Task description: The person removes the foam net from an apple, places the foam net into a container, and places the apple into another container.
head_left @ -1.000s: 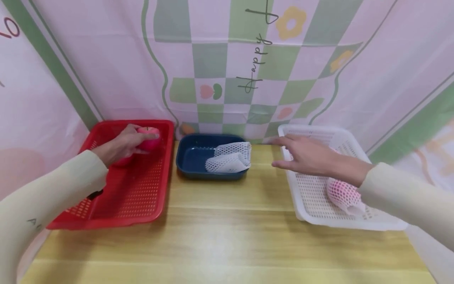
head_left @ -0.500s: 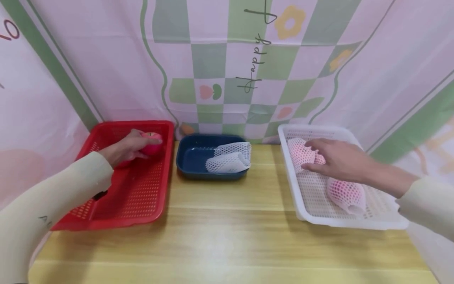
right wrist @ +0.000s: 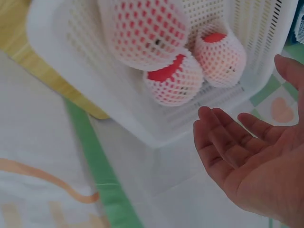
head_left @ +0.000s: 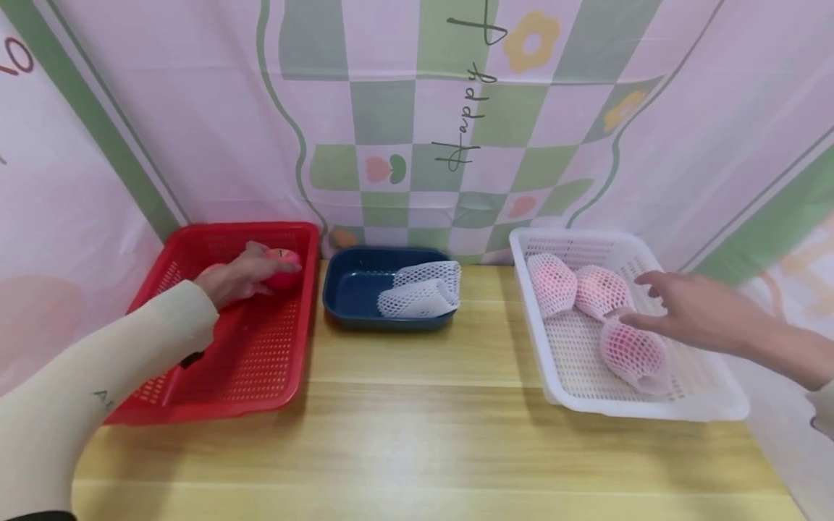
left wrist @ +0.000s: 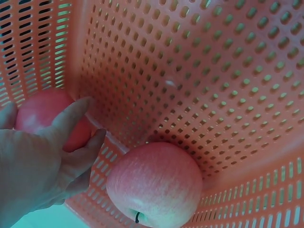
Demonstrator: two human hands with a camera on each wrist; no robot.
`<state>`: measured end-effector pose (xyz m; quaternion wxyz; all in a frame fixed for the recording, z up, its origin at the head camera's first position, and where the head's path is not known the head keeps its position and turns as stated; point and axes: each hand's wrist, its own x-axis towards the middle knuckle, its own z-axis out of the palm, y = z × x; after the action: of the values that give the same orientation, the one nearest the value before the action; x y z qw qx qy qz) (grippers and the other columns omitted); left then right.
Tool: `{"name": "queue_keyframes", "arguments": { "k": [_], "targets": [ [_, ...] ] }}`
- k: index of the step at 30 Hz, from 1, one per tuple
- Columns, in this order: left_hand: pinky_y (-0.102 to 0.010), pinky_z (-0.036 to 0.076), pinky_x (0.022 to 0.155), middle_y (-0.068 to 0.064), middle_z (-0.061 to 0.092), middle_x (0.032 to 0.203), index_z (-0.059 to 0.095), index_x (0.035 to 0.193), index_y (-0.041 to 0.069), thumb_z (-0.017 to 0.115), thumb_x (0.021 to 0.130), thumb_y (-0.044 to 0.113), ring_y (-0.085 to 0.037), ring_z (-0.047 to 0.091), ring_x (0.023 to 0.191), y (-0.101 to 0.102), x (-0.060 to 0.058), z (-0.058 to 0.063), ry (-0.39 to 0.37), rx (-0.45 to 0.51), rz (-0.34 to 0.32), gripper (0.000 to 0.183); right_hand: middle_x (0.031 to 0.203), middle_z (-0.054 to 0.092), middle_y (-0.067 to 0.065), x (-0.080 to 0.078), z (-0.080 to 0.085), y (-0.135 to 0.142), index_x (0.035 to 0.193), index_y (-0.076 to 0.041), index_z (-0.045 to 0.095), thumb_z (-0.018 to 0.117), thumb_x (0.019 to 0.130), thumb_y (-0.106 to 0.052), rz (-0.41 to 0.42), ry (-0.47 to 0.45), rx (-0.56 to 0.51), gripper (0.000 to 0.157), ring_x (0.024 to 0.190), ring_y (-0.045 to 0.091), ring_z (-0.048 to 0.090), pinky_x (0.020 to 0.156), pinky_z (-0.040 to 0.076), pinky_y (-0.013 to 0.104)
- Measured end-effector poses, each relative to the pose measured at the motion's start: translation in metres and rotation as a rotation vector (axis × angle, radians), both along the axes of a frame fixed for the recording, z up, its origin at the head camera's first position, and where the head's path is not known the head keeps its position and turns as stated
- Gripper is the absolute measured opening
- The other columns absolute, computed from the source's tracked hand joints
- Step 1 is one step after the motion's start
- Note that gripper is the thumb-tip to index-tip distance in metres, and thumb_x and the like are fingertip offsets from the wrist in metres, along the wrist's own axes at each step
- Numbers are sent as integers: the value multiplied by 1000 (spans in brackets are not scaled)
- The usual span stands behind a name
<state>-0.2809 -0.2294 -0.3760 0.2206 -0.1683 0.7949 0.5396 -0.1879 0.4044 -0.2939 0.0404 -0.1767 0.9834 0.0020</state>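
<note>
The right hand [head_left: 706, 307], fingers loosely spread, has drawn back from three net-sleeved apples [head_left: 601, 289], seemingly settled in the white basket [head_left: 651, 409]. The left hand [head_left: 244, 273] grips a bare apple [head_left: 283, 281] in the red basket [head_left: 260, 369].

Held apple [left wrist: 40, 108]: partly behind left grip [left wrist: 40, 164] | right wrist view: nearest netted fruit [right wrist: 147, 31] cut off

Tray [head_left: 355, 291] between two baskets [head_left: 254, 362], apples [left wrist: 156, 183] in both.
</note>
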Motion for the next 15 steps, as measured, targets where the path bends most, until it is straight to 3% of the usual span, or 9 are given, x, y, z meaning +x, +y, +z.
{"name": "queue_keyframes", "arguments": {
  "k": [7,15],
  "targets": [
    [-54,46,116,-28,19,164,-7,161,2,71,99,18,-42,32,145,0,1,-2,-9,-46,-31,101,110,67,42,11,-9,24,136,23,49,77,95,-47,-58,-59,31,85,90,50,72,72,60,62],
    [-53,45,117,-30,13,166,-18,161,0,68,102,20,-41,31,144,1,1,-7,-17,-68,-81,106,108,66,44,17,-24,39,131,26,48,76,95,-46,-81,-113,16,86,90,53,70,75,59,65]
  ]
}}
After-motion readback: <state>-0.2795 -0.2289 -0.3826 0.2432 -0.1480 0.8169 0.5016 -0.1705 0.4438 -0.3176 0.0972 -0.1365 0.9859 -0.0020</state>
